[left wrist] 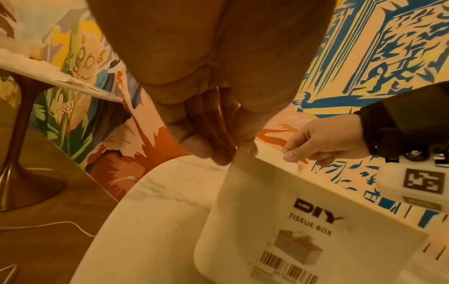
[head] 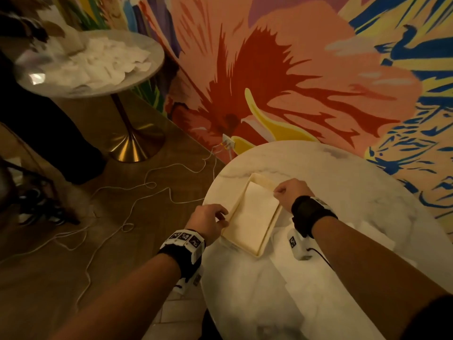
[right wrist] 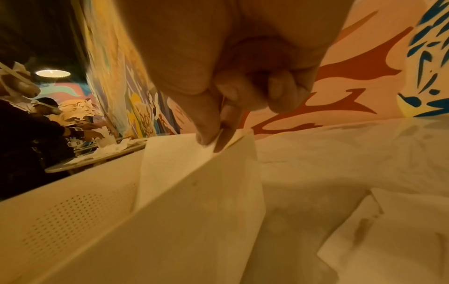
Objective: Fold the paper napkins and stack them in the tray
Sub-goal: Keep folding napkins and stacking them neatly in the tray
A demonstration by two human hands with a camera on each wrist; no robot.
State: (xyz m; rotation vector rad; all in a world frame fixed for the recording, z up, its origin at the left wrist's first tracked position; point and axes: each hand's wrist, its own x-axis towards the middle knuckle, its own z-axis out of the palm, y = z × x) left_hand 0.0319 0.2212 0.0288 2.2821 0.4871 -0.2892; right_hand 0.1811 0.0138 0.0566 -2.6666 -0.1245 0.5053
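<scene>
My right hand (head: 290, 193) pinches the far right corner of a folded, cream-white paper napkin (head: 255, 212) between thumb and forefinger, the other fingers curled in; the right wrist view shows the paper caught between those two fingertips (right wrist: 209, 134), right at the rim of the box. My left hand (head: 209, 220) is curled at the left long wall of the shallow, cream-coloured rectangular plastic tray (head: 231, 235), its fingertips on the top edge of that wall; whether they also catch the napkin's edge there I cannot tell from the head view, though the left wrist view shows those fingers (left wrist: 213, 151) pressed on the top edge of the wall, whose outside bears a printed tissue-box label.

The napkin lies inside the tray, covering most of its floor. The tray sits on a round white marble-patterned table (head: 343, 173), and its long axis runs on a slant, from near my left forearm away toward the wall on the right. My hands stand on opposite long sides of it, the right one at the far end, the left one nearer the middle.

More loose white napkins (head: 372, 233) lie on the table beyond my right wrist, so I judge that the right hand is the nearer one for fetching the next
</scene>
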